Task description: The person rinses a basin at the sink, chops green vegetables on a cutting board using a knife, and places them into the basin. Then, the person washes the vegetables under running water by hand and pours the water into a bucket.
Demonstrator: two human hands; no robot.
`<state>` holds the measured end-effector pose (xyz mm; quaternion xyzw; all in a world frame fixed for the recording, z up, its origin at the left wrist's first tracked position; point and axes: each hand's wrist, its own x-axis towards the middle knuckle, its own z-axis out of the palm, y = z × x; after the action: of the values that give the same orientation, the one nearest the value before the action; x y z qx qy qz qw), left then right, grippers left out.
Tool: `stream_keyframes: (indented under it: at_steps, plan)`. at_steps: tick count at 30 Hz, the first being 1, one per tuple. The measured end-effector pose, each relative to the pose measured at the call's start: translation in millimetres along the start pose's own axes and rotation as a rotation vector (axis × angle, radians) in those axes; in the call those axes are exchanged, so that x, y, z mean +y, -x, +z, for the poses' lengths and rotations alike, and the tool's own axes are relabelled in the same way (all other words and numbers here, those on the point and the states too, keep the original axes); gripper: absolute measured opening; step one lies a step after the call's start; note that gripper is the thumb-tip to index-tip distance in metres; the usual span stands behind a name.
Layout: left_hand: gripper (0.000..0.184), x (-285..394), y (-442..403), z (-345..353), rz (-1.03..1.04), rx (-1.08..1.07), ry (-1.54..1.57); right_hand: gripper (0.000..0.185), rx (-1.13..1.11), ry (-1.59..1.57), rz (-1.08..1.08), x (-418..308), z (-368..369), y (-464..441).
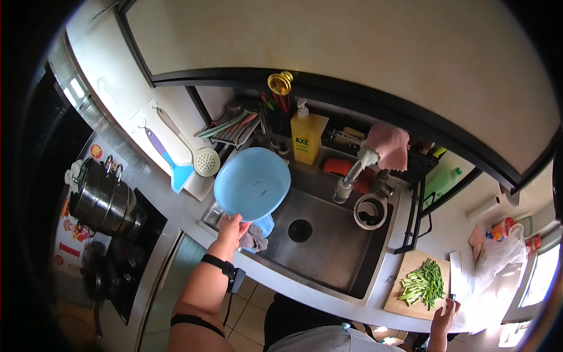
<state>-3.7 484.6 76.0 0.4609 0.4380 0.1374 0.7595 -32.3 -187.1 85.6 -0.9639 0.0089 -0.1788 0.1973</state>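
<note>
My left hand (231,230) grips the near rim of a light blue plastic basin (251,183), which is tilted over the left side of the steel sink (325,246). Only a few dark specks show inside the basin. Grey and blue cloths (255,237) lie just beside my left hand. At the lower right, my right hand (448,312) is at the handle of a knife (456,274) lying beside a wooden cutting board (407,267). Chopped green stalks (425,284) are piled on the board. How firmly my right fingers hold the handle is unclear.
Behind the sink stand a yellow soap bottle (304,136) and a faucet (343,189). A strainer cup (370,212) sits at the sink's right. Steel pots (102,196) are on the left stove. A plastic bag (501,258) lies at the right; a black cabinet frame (375,97) hangs overhead.
</note>
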Motion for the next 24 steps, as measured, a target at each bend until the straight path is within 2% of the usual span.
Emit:
stream_keyframes:
  at_steps: [3,5,6,7,9,10,11,15,16,19,21,24]
  plan:
    - [0.022,-15.1,52.7,-0.1,0.060,0.042,-0.185,0.036,-0.125,-0.077,0.085,-6.2,-0.2,-4.9]
    - [0.020,-30.4,80.5,2.0,0.055,0.060,-0.249,0.032,-0.176,-0.178,-0.066,-19.1,-0.4,-15.8]
    - [0.022,-37.1,91.4,1.6,0.050,-0.002,-0.270,0.031,-0.178,-0.110,-0.203,-25.2,2.0,-24.5]
    - [0.022,-45.5,101.7,3.3,0.047,-0.005,-0.274,0.030,-0.273,-0.212,-0.234,-36.2,2.4,-34.3]
    - [0.026,-61.2,118.8,8.0,-0.002,-0.006,-0.245,0.030,-0.219,-0.272,-0.426,-56.0,18.0,-48.8]
    - [0.028,-70.3,122.1,10.4,-0.017,-0.007,-0.265,0.029,-0.361,-0.290,-0.394,-76.0,16.6,-62.0]
    - [0.029,-78.7,127.1,14.8,-0.022,-0.001,-0.265,0.027,-0.429,-0.298,-0.457,-93.2,20.2,-73.9]
    - [0.025,-112.3,125.7,26.7,-0.110,-0.061,-0.339,0.029,-0.417,-0.279,-0.622,-157.1,65.8,-112.9]
    - [0.023,-116.5,126.8,33.6,-0.122,-0.086,-0.363,0.032,-0.339,-0.279,-0.672,-169.0,84.3,-125.1]
    - [0.024,-129.7,117.2,47.1,-0.163,-0.178,-0.385,0.036,-0.355,-0.112,-0.609,-198.0,128.2,-167.1]
    - [0.026,-136.9,105.7,53.2,-0.179,-0.237,-0.439,0.040,-0.443,0.096,-0.437,-227.5,137.3,-195.2]
    - [0.023,-135.8,96.7,65.0,-0.197,-0.302,-0.429,0.053,-0.399,0.291,-0.430,-227.6,182.9,-231.0]
